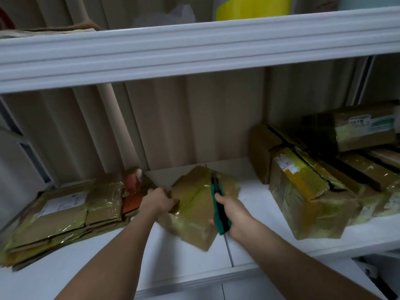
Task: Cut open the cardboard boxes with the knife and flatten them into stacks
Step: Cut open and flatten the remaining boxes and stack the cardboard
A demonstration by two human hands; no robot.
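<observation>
A green-and-black knife is gripped in the right hand, fingers curled round the handle, blade end pointed away toward the far wall and laid over the top face of a taped cardboard box. The box's left edge is clasped by the left hand, fingers wrapped over the near-left corner. The box is seen lying tilted, corner toward the viewer, at the middle of a white shelf; glossy yellowish tape is noted across its faces. The blade itself is blurred, and whether it is touching the tape cannot be told. To the left, just beside the left hand, a stack of flattened boxes is found lying on the same shelf, a white label showing on the top sheet; a reddish-orange piece of cardboard is wedged at its right end. To the right, well apart from the held box, a pile of uncut boxes is seen, taped and labelled, with one box perched on top at the far right. A corrugated beige wall is seen behind the shelf. Above, a second white shelf is recorded, carrying a yellow container and some blurred items.
</observation>
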